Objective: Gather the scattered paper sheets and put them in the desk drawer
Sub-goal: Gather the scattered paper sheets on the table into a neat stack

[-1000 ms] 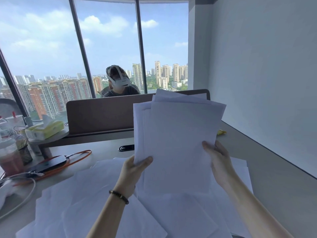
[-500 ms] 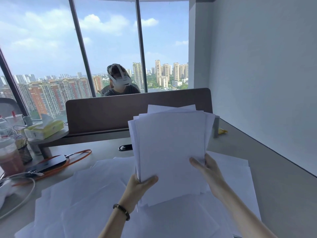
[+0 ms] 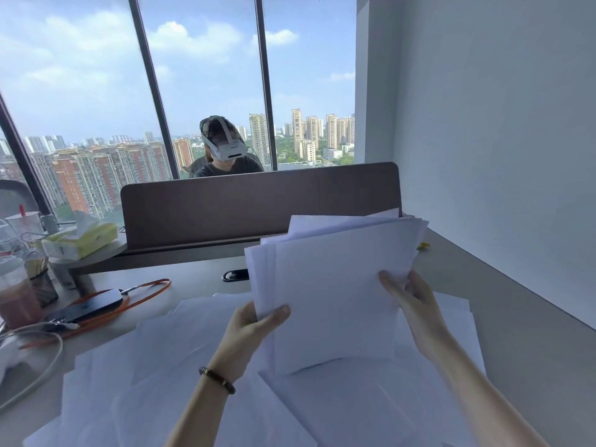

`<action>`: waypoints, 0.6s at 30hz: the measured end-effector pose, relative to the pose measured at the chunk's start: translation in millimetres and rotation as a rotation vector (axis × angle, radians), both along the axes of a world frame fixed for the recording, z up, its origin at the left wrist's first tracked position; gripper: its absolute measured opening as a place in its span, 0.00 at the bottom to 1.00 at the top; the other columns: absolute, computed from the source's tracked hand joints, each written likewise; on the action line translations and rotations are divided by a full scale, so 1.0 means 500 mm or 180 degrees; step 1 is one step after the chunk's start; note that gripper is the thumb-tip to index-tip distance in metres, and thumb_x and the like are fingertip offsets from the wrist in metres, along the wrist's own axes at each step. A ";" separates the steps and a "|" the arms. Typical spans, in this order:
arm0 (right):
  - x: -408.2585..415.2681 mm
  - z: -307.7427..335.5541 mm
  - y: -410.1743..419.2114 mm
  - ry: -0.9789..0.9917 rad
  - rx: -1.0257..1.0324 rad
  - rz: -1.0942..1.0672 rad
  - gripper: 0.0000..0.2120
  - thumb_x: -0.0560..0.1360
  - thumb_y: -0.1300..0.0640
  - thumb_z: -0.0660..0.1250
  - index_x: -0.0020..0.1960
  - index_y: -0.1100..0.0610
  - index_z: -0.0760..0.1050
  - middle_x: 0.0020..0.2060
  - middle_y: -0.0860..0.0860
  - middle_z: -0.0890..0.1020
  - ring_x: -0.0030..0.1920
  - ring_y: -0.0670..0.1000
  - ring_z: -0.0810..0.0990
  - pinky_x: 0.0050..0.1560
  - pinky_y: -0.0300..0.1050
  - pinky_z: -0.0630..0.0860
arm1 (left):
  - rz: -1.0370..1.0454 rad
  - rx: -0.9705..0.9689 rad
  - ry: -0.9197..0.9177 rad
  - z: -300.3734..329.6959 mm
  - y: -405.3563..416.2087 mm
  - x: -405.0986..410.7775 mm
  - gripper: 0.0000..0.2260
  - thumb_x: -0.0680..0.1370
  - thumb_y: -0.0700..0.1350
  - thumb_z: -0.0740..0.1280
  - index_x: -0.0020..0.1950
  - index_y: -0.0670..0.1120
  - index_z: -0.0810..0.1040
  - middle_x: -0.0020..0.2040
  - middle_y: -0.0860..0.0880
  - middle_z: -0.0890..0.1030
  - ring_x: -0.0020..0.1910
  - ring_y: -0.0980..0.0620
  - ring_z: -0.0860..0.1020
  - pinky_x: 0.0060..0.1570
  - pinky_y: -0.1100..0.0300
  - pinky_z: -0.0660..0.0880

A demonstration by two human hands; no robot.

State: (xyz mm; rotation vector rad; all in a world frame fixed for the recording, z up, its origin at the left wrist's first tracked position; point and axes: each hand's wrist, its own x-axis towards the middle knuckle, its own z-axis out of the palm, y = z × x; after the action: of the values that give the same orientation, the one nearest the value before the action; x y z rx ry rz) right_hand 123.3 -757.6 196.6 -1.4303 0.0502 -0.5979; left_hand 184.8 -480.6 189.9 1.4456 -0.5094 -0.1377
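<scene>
- your left hand (image 3: pixel 250 330) pinches the lower left edge of a stack of white paper sheets (image 3: pixel 335 291), thumb pressed over the front sheet, fingers hidden behind
- your right hand (image 3: pixel 416 304) grips the stack's right edge, fingertips curled onto the front, palm turned in toward the paper
- you hold the stack upright and tilted slightly right, lifted clear of the desk (image 3: pixel 532 350); its top edges fan out unevenly and the bottom of the front sheet curls forward
- more loose paper sheets (image 3: pixel 154 366) lie spread across the desk under and around your forearms, overlapping one another
- a beaded bracelet (image 3: pixel 216 379) sits on your left wrist
- to the left lie a dark phone (image 3: pixel 87 306) on an orange lanyard (image 3: pixel 151 290), a white cable (image 3: pixel 48 359) and a cup with a reddish drink (image 3: pixel 16 295)
- a yellow tissue pack (image 3: pixel 80 240) rests on a small raised shelf beside the brown desk divider (image 3: pixel 258 201)
- behind the divider sits a person wearing a white headset (image 3: pixel 225 150)
- no desk drawer shows in this view
</scene>
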 end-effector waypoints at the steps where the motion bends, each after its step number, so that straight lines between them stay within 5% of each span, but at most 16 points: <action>1: 0.000 0.002 0.001 -0.0050 -0.0025 0.0018 0.17 0.75 0.50 0.73 0.62 0.51 0.80 0.54 0.55 0.86 0.56 0.53 0.84 0.63 0.58 0.78 | 0.0025 0.0016 -0.0100 0.008 -0.001 0.000 0.19 0.71 0.50 0.74 0.56 0.41 0.84 0.56 0.40 0.85 0.57 0.40 0.83 0.60 0.44 0.78; 8: 0.000 0.035 0.027 -0.0247 -0.0342 0.0139 0.18 0.80 0.58 0.68 0.69 0.50 0.73 0.59 0.43 0.84 0.60 0.42 0.82 0.54 0.35 0.79 | 0.0241 -0.0249 -0.0181 0.046 -0.044 -0.001 0.09 0.71 0.43 0.74 0.50 0.43 0.86 0.52 0.42 0.87 0.52 0.45 0.85 0.54 0.48 0.80; 14: -0.003 0.020 0.016 -0.0202 -0.0418 0.0175 0.26 0.80 0.55 0.68 0.73 0.40 0.63 0.64 0.36 0.79 0.66 0.38 0.77 0.64 0.41 0.72 | 0.0301 -0.0340 0.0149 0.008 -0.050 0.016 0.18 0.69 0.51 0.76 0.53 0.40 0.86 0.54 0.39 0.86 0.56 0.37 0.83 0.59 0.39 0.77; 18: -0.001 -0.025 0.017 0.0086 -0.0267 0.0252 0.24 0.79 0.51 0.68 0.73 0.41 0.66 0.63 0.37 0.81 0.66 0.40 0.77 0.67 0.48 0.73 | 0.0274 -0.0236 0.0378 -0.027 -0.056 0.014 0.18 0.70 0.51 0.75 0.54 0.40 0.85 0.54 0.39 0.86 0.57 0.38 0.83 0.60 0.40 0.77</action>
State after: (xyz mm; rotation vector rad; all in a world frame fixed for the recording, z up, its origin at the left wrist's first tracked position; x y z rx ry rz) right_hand 122.7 -749.0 184.1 -1.5146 -0.0102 -0.5207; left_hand 191.8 -508.4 176.5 1.3755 -0.3514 -0.1338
